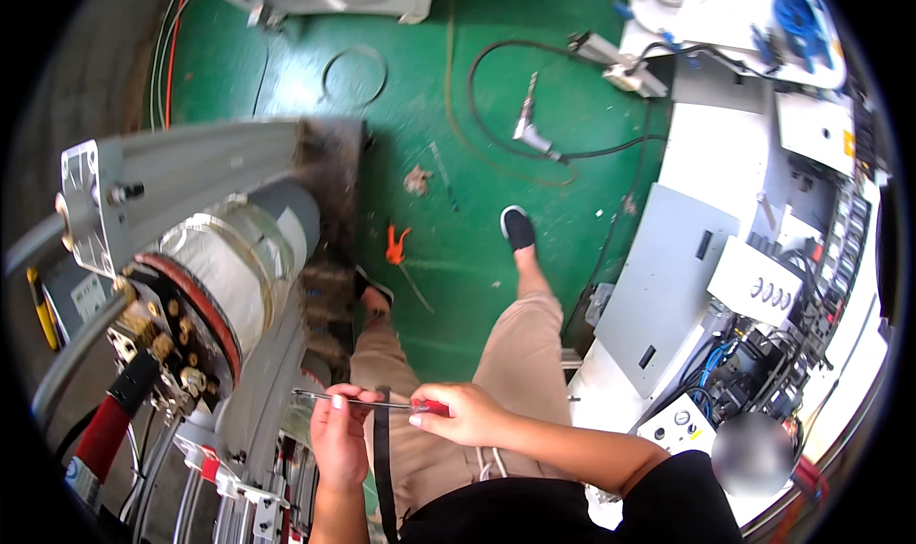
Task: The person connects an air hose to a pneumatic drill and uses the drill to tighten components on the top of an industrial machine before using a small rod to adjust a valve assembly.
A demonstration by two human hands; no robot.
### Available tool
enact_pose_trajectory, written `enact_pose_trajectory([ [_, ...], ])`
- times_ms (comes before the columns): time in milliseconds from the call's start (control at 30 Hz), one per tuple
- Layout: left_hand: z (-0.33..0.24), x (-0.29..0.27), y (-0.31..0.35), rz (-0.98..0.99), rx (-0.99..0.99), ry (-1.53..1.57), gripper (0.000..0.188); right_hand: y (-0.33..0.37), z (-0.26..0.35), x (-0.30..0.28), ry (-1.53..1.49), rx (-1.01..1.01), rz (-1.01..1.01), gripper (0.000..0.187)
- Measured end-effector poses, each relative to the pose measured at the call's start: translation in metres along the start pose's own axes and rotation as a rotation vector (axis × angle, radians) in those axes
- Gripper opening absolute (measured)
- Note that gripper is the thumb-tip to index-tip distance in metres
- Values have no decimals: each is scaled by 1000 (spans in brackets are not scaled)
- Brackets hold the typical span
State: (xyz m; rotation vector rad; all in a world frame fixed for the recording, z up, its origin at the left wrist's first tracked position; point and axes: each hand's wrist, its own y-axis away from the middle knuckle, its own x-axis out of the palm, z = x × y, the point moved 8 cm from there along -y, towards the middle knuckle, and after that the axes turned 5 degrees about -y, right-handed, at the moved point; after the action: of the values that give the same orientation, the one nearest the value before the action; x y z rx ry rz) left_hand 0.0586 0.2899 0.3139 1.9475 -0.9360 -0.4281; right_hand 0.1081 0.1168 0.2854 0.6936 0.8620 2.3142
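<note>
A screwdriver (382,404) with a red handle and a thin metal shaft lies level across both my hands, above my lap. My right hand (463,413) is closed round its red handle. My left hand (339,439) pinches the shaft towards the tip, which points left at the machine. A black strap (383,468) hangs down between my hands. To the left of my left hand is a machine with a wide clear-and-white cylinder (234,258) and a plate of brass fittings (167,344) on its end.
A red-handled tool (103,439) rests against the machine at lower left. Open electrical cabinet parts (754,286) with wires line the right side. On the green floor are an air gun (530,129) with a black hose, an orange clamp-like tool (396,245) and a coiled cable (382,81).
</note>
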Motion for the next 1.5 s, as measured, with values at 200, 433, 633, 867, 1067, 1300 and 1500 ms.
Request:
enact_pose_trajectory([
  [200, 32, 98, 10, 347, -67, -354, 18, 51, -27, -35, -343, -17, -116, 23],
  [433, -7, 281, 49, 528, 126, -516, 20, 140, 7, -168, -491, -145, -237, 30],
  [633, -78, 439, 75, 756, 382, -569, 21, 171, 95, -306, -80, -362, -361, 37],
  [867, -463, 485, 61, -175, 1340, -799, 26, 104, 276, -409, -168, -531, -264, 35],
  [1067, -674, 519, -42, -340, 1092, -903, 53, 37, 369, -570, -229, -125, -318, 32],
  [1300, -826, 665, -109, -823, 1122, -1571, 48, 3, 533, -764, -689, -253, -598, 22],
  [1500, -828, 867, -95, -130, 1481, -1190, 37, -52, 619, -908, -856, -192, -591, 23],
])
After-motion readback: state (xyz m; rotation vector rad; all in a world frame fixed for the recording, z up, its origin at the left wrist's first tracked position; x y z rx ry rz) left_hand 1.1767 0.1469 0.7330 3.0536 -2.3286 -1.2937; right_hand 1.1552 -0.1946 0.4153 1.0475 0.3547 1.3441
